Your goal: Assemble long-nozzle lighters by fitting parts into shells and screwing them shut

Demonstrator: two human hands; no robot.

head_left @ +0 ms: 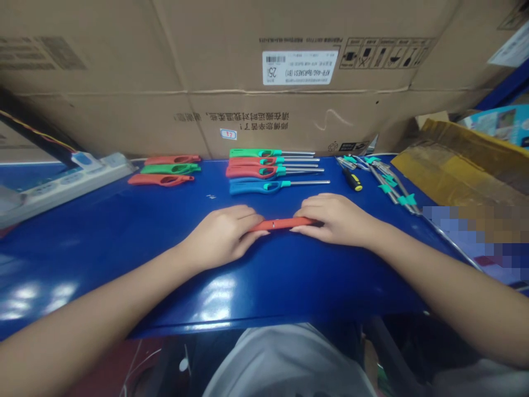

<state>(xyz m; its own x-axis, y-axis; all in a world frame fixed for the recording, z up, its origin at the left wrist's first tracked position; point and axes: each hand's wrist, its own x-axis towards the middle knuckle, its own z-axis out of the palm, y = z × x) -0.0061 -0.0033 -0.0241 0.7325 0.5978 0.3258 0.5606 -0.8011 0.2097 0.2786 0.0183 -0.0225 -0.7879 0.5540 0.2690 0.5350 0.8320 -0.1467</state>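
Observation:
Between my hands, over the near part of the blue table, is a red lighter body [278, 224] held level and seen edge-on. My left hand [225, 231] is closed on its left end, and my right hand [333, 219] grips its right end with thumb and fingers. Beyond the hands lie lighters with metal tubes: a green one [252, 153], red ones [246, 172] and a blue one [256, 186]. Bodies without tubes, two red and one green [165, 168], rest farther left. The lighter's ends are hidden in my fingers.
A screwdriver [352, 180] and several metal tubes with green pieces [388, 182] lie at the back right. Tiny pins [211, 196] sit left of centre. A power strip [66, 184] stands at left, an opened carton [450, 165] at right. A large cardboard box [231, 66] walls the back.

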